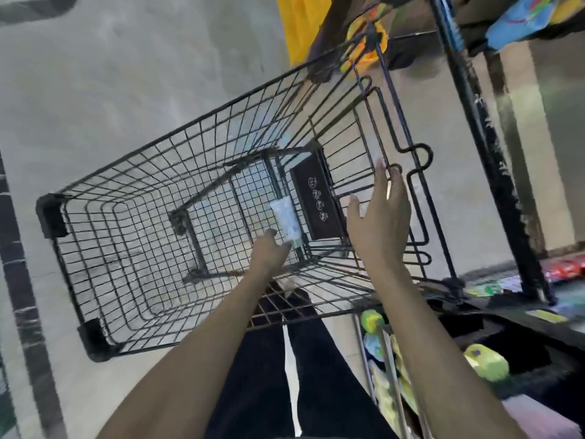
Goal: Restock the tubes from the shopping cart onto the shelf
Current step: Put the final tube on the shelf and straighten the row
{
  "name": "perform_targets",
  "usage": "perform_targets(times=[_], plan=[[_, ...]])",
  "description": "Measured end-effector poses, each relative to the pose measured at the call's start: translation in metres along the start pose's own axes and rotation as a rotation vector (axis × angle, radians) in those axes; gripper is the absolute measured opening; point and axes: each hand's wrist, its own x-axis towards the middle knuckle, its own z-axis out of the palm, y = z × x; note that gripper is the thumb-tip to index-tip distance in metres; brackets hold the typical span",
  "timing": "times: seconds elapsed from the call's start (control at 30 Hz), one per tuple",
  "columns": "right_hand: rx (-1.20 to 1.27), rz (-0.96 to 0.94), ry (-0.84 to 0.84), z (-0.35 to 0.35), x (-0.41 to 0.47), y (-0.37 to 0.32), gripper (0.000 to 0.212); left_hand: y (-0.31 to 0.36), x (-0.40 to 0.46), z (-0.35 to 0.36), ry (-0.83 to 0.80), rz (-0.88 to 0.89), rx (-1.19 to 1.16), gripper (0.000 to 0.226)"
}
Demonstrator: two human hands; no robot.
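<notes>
A black wire shopping cart (133, 185) fills the middle of the head view. One pale tube (286, 221) lies on the cart's wire floor beside a black child-seat flap (316, 201). My left hand (269, 253) reaches down into the cart, its fingertips touching the tube's near end, the fingers curled toward it. Whether they grip it cannot be told. My right hand (380, 217) hovers over the cart's right side with straight, spread fingers and holds nothing. The black shelf (484, 153) stands at the right.
Colourful packets hang on the shelf's lower part (380, 359) and sit on its upper level (522, 23). A yellow item (297, 26) stands beyond the cart. Grey floor (126, 74) stretches to the left. My dark trousers (316, 359) show below the cart.
</notes>
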Motion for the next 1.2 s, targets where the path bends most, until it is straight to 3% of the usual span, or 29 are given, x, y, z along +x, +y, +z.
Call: perform_targets(times=[0.33,0.8,1.2], plan=[[-0.157,-0.131,0.103,0.032,0.018,0.022,0.063,-0.018,0.107,0.059,0.01,-0.212,-0.24,0.059],[-0.195,-0.195,0.205,0.046,0.038,0.026,0.062,-0.03,0.174,0.114,0.167,-0.193,-0.209,0.075],[-0.188,-0.21,0.239,0.051,0.044,0.025,0.06,-0.043,0.192,0.096,0.135,-0.192,-0.271,0.073]])
